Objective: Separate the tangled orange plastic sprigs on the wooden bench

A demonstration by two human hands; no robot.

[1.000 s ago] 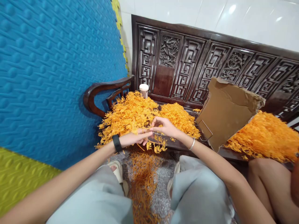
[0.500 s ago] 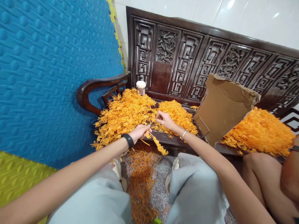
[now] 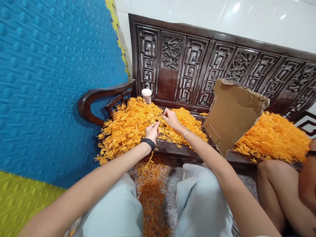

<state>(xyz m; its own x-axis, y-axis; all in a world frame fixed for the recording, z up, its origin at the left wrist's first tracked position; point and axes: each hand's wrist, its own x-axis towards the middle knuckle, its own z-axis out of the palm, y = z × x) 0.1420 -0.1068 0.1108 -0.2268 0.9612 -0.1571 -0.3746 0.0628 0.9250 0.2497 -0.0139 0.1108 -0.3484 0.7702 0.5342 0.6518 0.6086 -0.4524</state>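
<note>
Taking twelve as straight ahead, toward the back of the carved bench: my left hand is at the inner edge of the left orange heap, its bulk at nine. Thumb and fingers close together there; a small orange sprig shows at the fingertips, at three, and looks pinched. Its long axis I cannot tell, most of it being covered. Below that wrist a thin orange strand hangs, slanting from one toward seven; whether it joins the sprig, cannot tell. My right hand sits at two from the left, near but apart, thumb and fingers pressed together; nothing shows clearly in the pinch. The relation that counts: from the right fingertips the sprig lies toward six, the left hand nearer to it. The smaller orange heap spreads from my right hand toward four, nearer to that hand than the left heap's bulk. Beyond it, at three, a cardboard piece leans. White-lidded tub behind the left heap, just short of twelve from my left hand. Loose orange stems on the floor at six.
</note>
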